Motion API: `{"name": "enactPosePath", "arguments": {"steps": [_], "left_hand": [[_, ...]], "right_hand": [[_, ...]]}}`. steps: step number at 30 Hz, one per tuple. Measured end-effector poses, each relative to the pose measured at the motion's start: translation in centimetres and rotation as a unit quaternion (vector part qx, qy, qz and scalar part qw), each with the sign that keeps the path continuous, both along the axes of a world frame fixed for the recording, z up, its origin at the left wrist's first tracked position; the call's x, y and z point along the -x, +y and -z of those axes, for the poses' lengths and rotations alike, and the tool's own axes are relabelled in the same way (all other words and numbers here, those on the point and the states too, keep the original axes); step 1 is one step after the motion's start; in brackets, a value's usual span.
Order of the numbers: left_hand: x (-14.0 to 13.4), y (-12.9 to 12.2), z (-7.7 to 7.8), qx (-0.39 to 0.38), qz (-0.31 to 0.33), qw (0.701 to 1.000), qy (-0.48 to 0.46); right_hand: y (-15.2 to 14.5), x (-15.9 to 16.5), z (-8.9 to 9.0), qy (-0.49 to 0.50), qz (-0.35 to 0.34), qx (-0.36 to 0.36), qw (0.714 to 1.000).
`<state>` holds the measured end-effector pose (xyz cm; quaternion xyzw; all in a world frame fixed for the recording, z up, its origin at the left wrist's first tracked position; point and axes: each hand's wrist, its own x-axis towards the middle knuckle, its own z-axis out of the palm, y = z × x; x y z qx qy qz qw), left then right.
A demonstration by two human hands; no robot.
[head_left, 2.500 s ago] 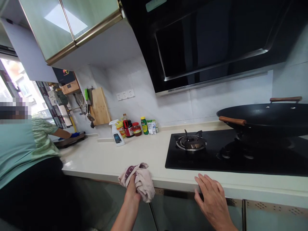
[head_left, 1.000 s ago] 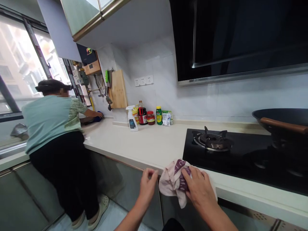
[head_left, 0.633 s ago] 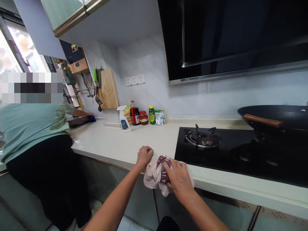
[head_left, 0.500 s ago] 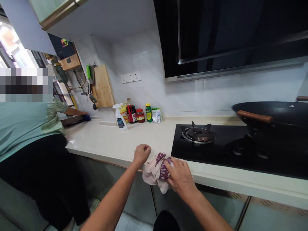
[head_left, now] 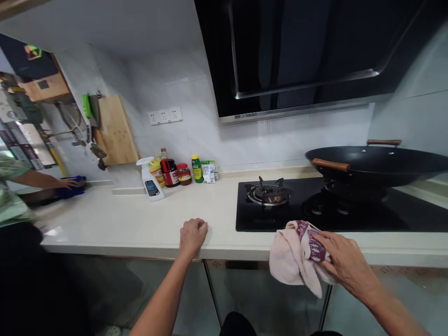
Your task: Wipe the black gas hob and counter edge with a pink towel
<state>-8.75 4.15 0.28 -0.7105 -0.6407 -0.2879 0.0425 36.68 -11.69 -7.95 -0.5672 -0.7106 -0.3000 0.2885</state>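
My right hand (head_left: 345, 261) grips a bunched pink and purple cloth (head_left: 289, 259) at the front edge of the counter, just before the black gas stove (head_left: 297, 219). Part of the cloth hangs over the edge. Loosely curled, my left hand (head_left: 193, 235) rests on the white countertop (head_left: 115, 224) left of the stove, with nothing visible in it. A black wok (head_left: 378, 161) with wooden handles sits on the stove's right burner. The left burner (head_left: 269, 193) is bare.
Along the wall stand a white spray bottle (head_left: 151, 182), a dark sauce bottle (head_left: 170, 170), a red-lidded jar (head_left: 184, 174) and a green bottle (head_left: 197, 169). A range hood (head_left: 297, 56) hangs above. At far left, another person's hand (head_left: 72, 183) presses a blue cloth (head_left: 66, 191).
My right hand has moved right along the counter edge with the cloth, to in front of the stove. My left hand stays on the counter. The view has turned right.
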Motion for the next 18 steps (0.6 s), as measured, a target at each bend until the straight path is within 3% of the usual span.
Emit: {"name": "enactPosePath", "arguments": {"steps": [3,6,10,13,15,18], "left_hand": [[-0.4,0.0,-0.1,0.003,0.0,1.0,0.029],[-0.7,0.0,-0.1,0.005,0.002,0.999,0.05],[-0.5,-0.1,-0.2,0.003,0.0,0.998,0.062],[-0.3,0.0,-0.4,0.004,-0.005,0.998,0.062],[-0.1,0.1,-0.6,0.008,-0.011,0.998,0.06],[0.1,0.4,-1.0,0.016,-0.015,0.998,0.058]], "right_hand": [[-0.2,2.7,-0.5,0.042,0.079,-0.008,0.996],[0.9,8.9,-2.1,0.073,0.125,0.013,0.989],[3.2,18.1,-4.6,0.052,0.03,0.104,0.993],[4.6,23.2,-6.2,0.016,-0.013,0.16,0.987],[5.1,25.0,-6.9,0.0,-0.034,0.173,0.984],[4.9,25.1,-6.9,0.028,-0.071,0.157,0.985]]}}
